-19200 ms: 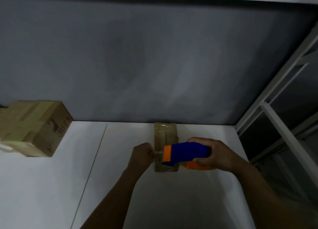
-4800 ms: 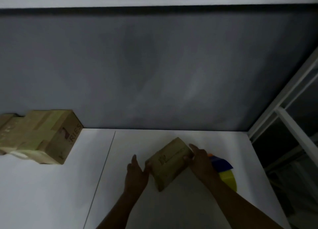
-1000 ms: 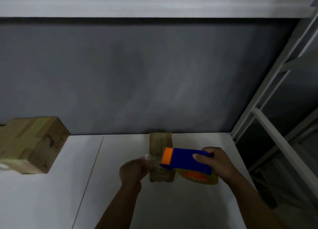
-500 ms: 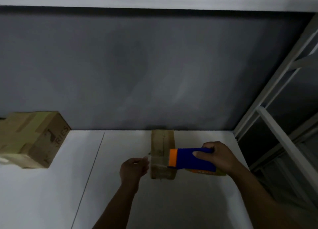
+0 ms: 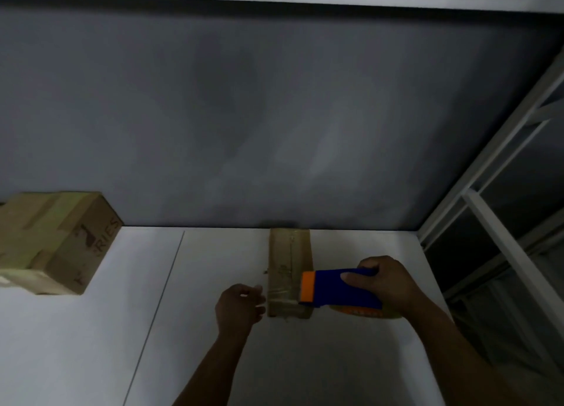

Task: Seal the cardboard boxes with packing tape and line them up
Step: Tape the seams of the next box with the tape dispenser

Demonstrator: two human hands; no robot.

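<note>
Taping small box (image 5: 290, 253): right hand (image 5: 384, 283) grips tape dispenser (image 5: 335, 289); left hand (image 5: 239, 306), fingers curled, just beside box; pinching anything, cannot tell. Keep tape strip (image 5: 282, 293) taut, press flat.

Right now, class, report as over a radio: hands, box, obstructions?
Right hand grips tape dispenser over small box. Left hand beside it, grip unclear. Larger box far left, apart.

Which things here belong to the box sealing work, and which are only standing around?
Job:
small cardboard box on the white table
tape dispenser, gripped by the right hand
left hand beside that box
taped boxes at far left

Just there:
white metal rack at right
grey wall behind
</note>
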